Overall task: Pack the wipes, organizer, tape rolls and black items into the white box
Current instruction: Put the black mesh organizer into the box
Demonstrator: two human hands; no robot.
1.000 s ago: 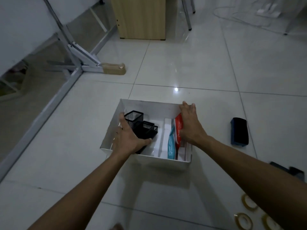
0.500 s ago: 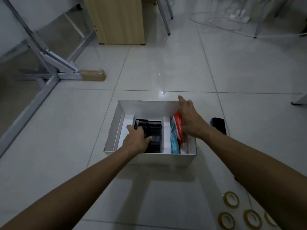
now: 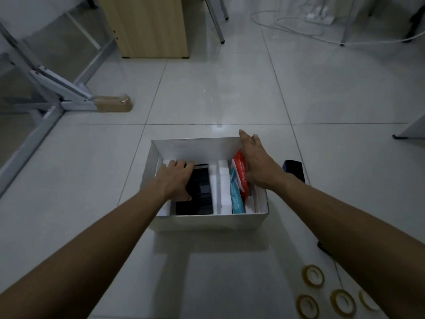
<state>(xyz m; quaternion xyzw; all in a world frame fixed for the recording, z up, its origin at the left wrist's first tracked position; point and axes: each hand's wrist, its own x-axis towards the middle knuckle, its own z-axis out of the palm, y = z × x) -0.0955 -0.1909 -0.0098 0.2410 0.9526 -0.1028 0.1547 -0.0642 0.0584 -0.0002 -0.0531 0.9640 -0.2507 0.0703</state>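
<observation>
Nearest to us, four tape rolls (image 3: pixel 313 275) lie flat on the floor (image 3: pixel 207 100) at the lower right, well apart from the white box (image 3: pixel 207 221) and on the side of our right arm. A dark edge shows just beyond them beside the right forearm; we cannot tell what it is.

Next comes the white box, standing open on the floor between our forearms. In its left compartment lies the black organizer (image 3: pixel 199 192), long axis running away from us. Our left hand (image 3: pixel 176 180) rests on the organizer's left part, fingers curled over the far end and thumb at the near side; we judge it to be pressing the organizer down into place. White foam dividers (image 3: pixel 223 187) stand to the right of the organizer. Beyond the dividers, two wipes packs (image 3: pixel 239 178), one blue and one red, stand on edge against the right wall.

Our right hand (image 3: pixel 257 166) lies flat and spread against the red pack, fingertips reaching the far right corner of the box. It grips nothing.

Just outside the right wall, a black item (image 3: pixel 295 169) lies on the floor, partly hidden by the right wrist.

We judge that the remaining items all lie to the right. The right hand is nearer to each, and the black item is the closest.
</observation>
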